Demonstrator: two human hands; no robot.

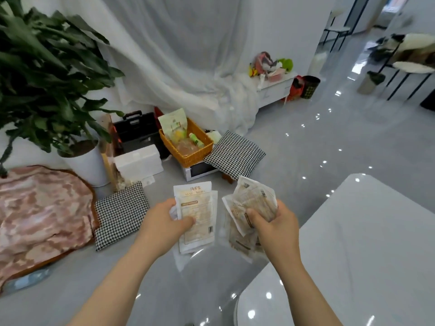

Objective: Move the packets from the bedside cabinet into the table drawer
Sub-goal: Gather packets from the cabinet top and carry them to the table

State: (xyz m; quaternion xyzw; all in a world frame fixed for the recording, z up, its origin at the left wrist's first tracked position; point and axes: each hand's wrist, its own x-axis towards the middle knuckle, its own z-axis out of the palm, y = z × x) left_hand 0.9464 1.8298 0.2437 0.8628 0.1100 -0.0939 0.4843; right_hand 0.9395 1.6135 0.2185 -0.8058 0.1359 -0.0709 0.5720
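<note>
My left hand grips a flat stack of white and tan packets, thumb pressed on the top one. My right hand holds a second, looser bunch of the same packets, fanned and crumpled, with some hanging below the hand. Both hands are held over the glossy grey floor, just left of a white table with a rounded corner. No drawer shows in this view. A low white cabinet stands far back by the curtain.
Two houndstooth cushions lie on the floor. A wicker basket of items sits on a small white appliance. A potted plant, a pink blanket and a black case stand at left.
</note>
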